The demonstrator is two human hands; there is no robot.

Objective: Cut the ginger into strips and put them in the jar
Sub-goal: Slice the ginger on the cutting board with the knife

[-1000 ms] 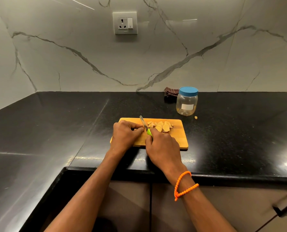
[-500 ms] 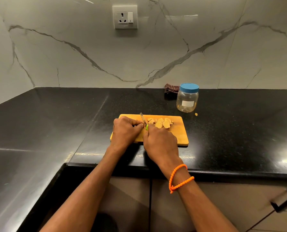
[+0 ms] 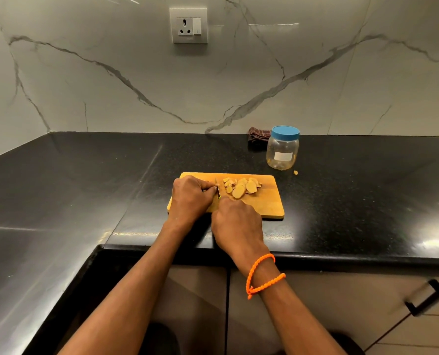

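My left hand [image 3: 190, 195] pins firm, slippery ginger [image 3: 241, 187] on the board [image 3: 269, 203] beside my right hand [image 3: 236, 221] gripping the knife [image 3: 217, 190], so I'd hold near the cut

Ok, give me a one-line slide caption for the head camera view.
Two hands slice ginger with a knife on a wooden board, lidded jar behind.

You see a glossy black stone counter [image 3: 341, 201], a matt wooden board [image 3: 267, 203], and a clear plastic jar [image 3: 282, 155].
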